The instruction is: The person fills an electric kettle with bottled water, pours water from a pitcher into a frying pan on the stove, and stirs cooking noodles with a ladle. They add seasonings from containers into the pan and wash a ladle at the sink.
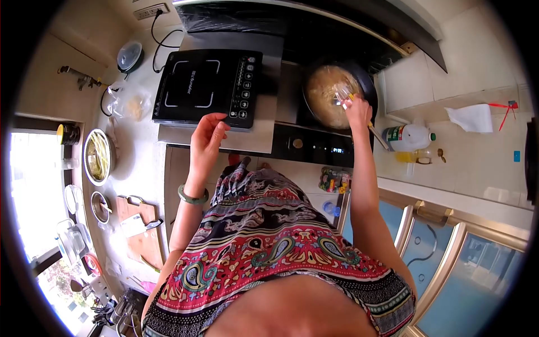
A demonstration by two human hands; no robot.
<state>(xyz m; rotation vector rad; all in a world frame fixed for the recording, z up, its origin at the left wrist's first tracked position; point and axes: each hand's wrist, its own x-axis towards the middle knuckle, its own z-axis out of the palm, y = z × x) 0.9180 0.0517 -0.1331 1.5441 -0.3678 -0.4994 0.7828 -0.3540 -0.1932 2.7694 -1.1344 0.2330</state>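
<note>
Right grip (357,112), at two o'clock, is curled around a slim utensil (352,97) with a yellow part; its pale, glinting far end is too blurred to name. Below that end lie the tan contents (327,90) of a round, black wok (366,85), between one and two o'clock, mottled and spread wide across the bowl-shaped metal.

Left grip (208,136), at ten o'clock, holds nothing, its fingers loosely bent and the thumb slightly apart, beside the near right corner of an induction cooker (193,84); whether it touches the edge I cannot tell. A smooth, dark green bangle (193,200) rings that wrist. The cooker, at eleven o'clock, is a flat, glossy black slab with rounded corners, on a smooth grey sheet (263,126).

Farther out, near three o'clock, are a translucent plastic jug (414,136) with a green cap and a clear bottle (414,156) of yellow liquid. Across the white tabletop (133,174) sit a crinkled, see-through bag (128,104) at ten o'clock, a shiny round metal bowl (113,160) at nine, and a wooden board (143,246) at eight, bearing a broad-bladed knife (135,226).
</note>
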